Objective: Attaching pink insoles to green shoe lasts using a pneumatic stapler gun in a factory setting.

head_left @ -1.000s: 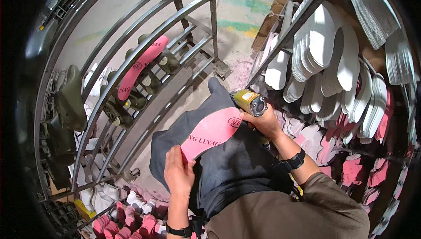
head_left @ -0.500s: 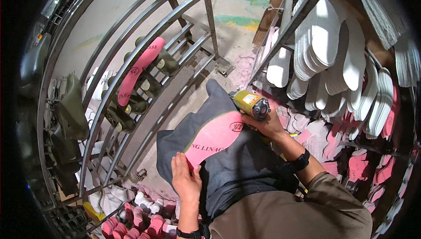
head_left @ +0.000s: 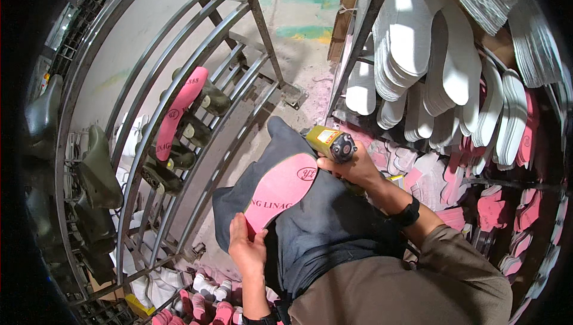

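A pink shoe insole [head_left: 280, 183] with dark print lies over the dark cloth [head_left: 319, 220] across my lap. Its narrow near end is pinched in my left hand [head_left: 247, 248], the thumb on its face. My right hand [head_left: 358, 167] is wrapped round a yellow power tool [head_left: 332, 142] with a dark round end cap facing up. The tool sits beside the insole's wide far end. Its working end is hidden, and I cannot tell whether it touches the insole.
On the left stands a curved metal rack [head_left: 179, 80] with a second pink insole [head_left: 181, 113] and dark green boots [head_left: 98, 167]. White insole stacks [head_left: 412, 38] hang from a rack at right. Pink scraps [head_left: 430, 179] lie below. Pink and white pieces [head_left: 209, 289] crowd the lower left.
The surroundings have shifted left and slightly down in the picture. My left fingers have gone from lying flatter at the insole's edge to a pinch on its end. The tool stays by the far end.
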`<state>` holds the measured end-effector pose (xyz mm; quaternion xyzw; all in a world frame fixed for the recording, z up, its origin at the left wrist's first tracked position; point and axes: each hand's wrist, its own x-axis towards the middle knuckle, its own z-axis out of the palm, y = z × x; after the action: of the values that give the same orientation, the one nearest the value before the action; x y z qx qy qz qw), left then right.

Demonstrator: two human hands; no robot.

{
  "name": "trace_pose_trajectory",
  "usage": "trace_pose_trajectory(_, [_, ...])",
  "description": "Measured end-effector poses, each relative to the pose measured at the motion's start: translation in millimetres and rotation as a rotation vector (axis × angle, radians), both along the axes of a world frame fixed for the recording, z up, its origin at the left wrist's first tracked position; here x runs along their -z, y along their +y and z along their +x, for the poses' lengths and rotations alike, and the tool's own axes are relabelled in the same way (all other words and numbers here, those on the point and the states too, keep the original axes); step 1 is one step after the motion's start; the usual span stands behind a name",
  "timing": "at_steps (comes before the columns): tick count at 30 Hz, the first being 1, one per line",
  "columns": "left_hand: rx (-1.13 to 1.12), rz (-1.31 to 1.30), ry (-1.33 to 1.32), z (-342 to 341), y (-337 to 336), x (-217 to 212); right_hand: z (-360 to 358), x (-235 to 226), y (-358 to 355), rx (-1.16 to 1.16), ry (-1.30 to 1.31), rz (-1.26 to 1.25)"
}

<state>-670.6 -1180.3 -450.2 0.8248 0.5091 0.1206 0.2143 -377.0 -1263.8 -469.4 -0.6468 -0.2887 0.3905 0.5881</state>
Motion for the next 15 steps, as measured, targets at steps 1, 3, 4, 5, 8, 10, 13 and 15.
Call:
trace_pose_trajectory(1, [-0.003, -0.002, 0.009, 2, 0, -1, 2, -1, -3, 0.003, -0.002, -0.001])
trace_pose_trajectory(3, [-0.014, -0.014, 0.011, 1, 1, -3, 6, -9, -8, -0.013, 0.008, 0.046])
trace_pose_trajectory(4, [-0.019, -0.025, 0.01, 1, 2, -3, 8, -18, -16, -0.032, 0.132, -0.069])
trace_pose_trajectory(5, [-0.022, -0.029, 0.007, 1, 3, -3, 11, -26, -22, -0.035, 0.128, -0.073])
trace_pose_trajectory(8, [-0.004, 0.015, 0.001, 0, 3, -4, 12, -40, -35, -0.104, -0.117, -0.054])
trace_pose_trajectory(10, [-0.015, 0.006, -0.012, 2, 3, -9, 9, -53, -48, -0.214, -0.294, -0.143])
trace_pose_trajectory(13, [-0.02, 0.009, -0.029, 1, 3, -6, -4, -63, -62, -0.442, -0.44, -0.172])
trace_pose_trajectory(15, [-0.018, 0.015, -0.009, 6, 4, -8, -12, -64, -57, -0.507, -0.431, 0.069])
